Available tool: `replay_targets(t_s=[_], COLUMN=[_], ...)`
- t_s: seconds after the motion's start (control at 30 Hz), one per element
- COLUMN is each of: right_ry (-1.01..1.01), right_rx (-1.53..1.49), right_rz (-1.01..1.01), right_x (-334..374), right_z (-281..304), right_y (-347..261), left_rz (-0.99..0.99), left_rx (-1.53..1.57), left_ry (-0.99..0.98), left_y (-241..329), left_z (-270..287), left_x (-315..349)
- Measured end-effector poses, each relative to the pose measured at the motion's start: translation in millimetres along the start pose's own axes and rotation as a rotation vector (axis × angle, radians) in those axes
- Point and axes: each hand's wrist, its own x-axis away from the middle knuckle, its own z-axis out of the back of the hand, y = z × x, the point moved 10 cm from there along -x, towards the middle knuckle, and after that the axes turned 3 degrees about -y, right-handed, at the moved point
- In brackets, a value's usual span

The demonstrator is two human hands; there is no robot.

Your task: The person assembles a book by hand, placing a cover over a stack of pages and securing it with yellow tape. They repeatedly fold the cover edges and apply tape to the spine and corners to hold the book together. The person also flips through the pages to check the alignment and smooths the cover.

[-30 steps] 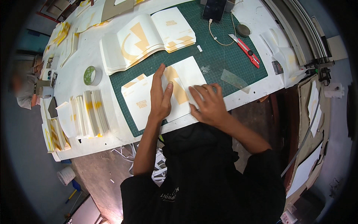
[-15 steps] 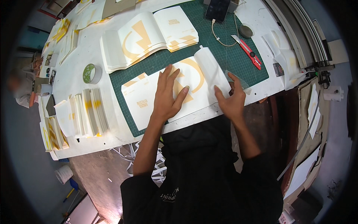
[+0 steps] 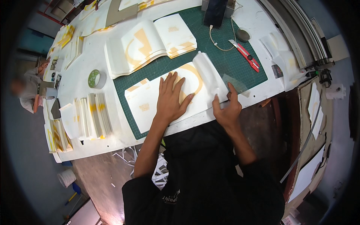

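My left hand (image 3: 172,99) lies with spread fingers on a printed white paper sheet (image 3: 142,99) with pale orange shapes. The sheet rests on a green cutting mat (image 3: 219,47), and its right part is folded into a raised, curled flap (image 3: 210,73). My right hand (image 3: 227,108) is at the near right corner of that flap. Its thumb touches the paper and its index finger stretches past the edge, apart from the thumb; the other fingers are curled and partly hidden. Beside the index finger lies a clear plastic piece (image 3: 237,84).
Beyond the sheet lies an open printed paper stack (image 3: 144,43). A red box cutter (image 3: 245,56), a round grey object (image 3: 243,35) and a cabled phone (image 3: 215,14) are at the right. Tape roll (image 3: 96,79) and folded stacks (image 3: 92,116) stand left. Another person (image 3: 28,90) is far left.
My right hand has slid along the flap toward the table's near edge. My left hand's fingers lie flatter on the sheet. The whole view has shifted slightly.
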Motion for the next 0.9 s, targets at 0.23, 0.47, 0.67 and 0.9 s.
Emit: replay_targets(t_s=[0.23, 0.47, 0.67, 0.9], right_ry=[0.051, -0.094, -0.022, -0.066], right_rx=[-0.026, 0.001, -0.092, -0.96], right_rz=[0.037, 0.165, -0.016, -0.292], right_x=[2, 18, 7, -29], right_z=[-10, -13, -14, 12], right_y=[-22, -37, 10, 2], left_rz=[0.017, 0.226, 0.284, 0.069], left_rx=[0.004, -0.104, -0.189, 0.618], left_ry=[-0.013, -0.052, -0.156, 0.034], left_y=[-7, 9, 8, 17], left_z=[-4, -12, -8, 86], left_x=[-2, -24, -37, -85])
